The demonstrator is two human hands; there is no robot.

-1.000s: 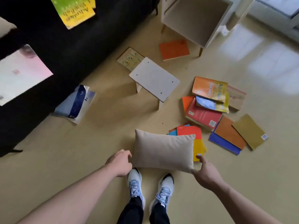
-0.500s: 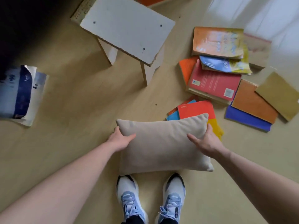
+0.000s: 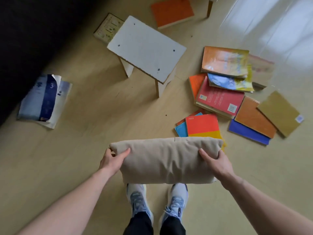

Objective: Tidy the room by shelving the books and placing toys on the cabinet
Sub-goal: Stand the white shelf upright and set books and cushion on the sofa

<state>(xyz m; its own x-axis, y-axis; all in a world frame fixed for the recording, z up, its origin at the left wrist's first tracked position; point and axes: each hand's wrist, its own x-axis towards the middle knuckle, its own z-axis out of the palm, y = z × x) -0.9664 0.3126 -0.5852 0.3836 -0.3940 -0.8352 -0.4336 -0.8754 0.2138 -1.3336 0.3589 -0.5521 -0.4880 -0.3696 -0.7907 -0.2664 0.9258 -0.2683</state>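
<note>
A beige cushion (image 3: 166,160) hangs above the floor in front of my feet. My left hand (image 3: 111,160) grips its left end with the thumb on top, and my right hand (image 3: 217,162) grips its right end the same way. Several books lie scattered on the floor at the right: a red and yellow one (image 3: 202,124) just beyond the cushion, a red one (image 3: 220,99), an orange one (image 3: 225,60), an olive one (image 3: 279,112). A blue and white book (image 3: 44,99) lies at the left beside the dark sofa (image 3: 25,39).
A small white stool (image 3: 145,50) stands in the middle of the floor. Behind it lie an orange book (image 3: 171,11) and a pale patterned book (image 3: 107,28). A cabinet leg (image 3: 209,7) shows at the top. My shoes (image 3: 157,199) are under the cushion.
Both hands closed on the cushion's ends and lifted it off the floor. The view tilted down and closer to the floor.
</note>
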